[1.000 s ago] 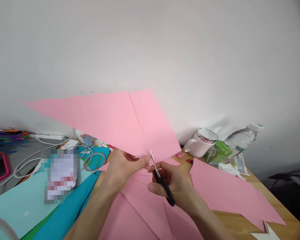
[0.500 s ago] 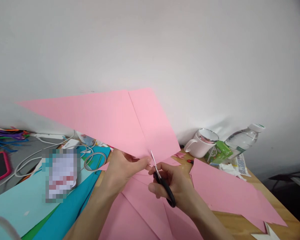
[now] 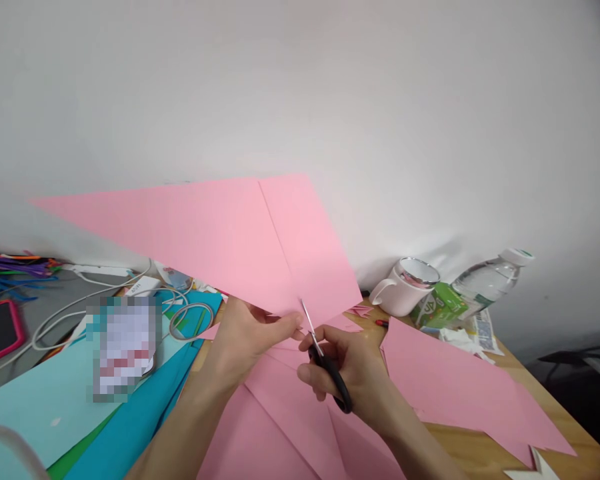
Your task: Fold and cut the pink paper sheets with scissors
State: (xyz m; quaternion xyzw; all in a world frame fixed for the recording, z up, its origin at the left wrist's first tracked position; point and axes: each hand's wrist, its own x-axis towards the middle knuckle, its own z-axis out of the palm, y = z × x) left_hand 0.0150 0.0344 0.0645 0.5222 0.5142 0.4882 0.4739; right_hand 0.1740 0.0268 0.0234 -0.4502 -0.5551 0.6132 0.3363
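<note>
My left hand point(image 3: 255, 330) pinches the lower edge of a large pink paper sheet point(image 3: 205, 233), which is held up in front of the wall. A crease line runs down the sheet towards the scissors. In my right hand point(image 3: 345, 363) is a pair of black-handled scissors point(image 3: 336, 380), its fingers wrapped round the handles. The blades point up and left, and lie at the paper's lower edge, close to my left fingertips. Below both hands are more pink paper sheets point(image 3: 275, 427) on the table.
On the right stand a white mug point(image 3: 400, 293), a green box point(image 3: 440, 303) and a tilted water bottle point(image 3: 490, 277), behind another pink sheet point(image 3: 460, 387). To the left lie blue papers point(image 3: 130, 427), a coiled cable point(image 3: 193, 320), a pink-edged phone point(image 3: 0, 333) and colourful strips point(image 3: 20, 270).
Almost nothing differs. The view has shifted very slightly, and both hands keep their hold on the paper and scissors.
</note>
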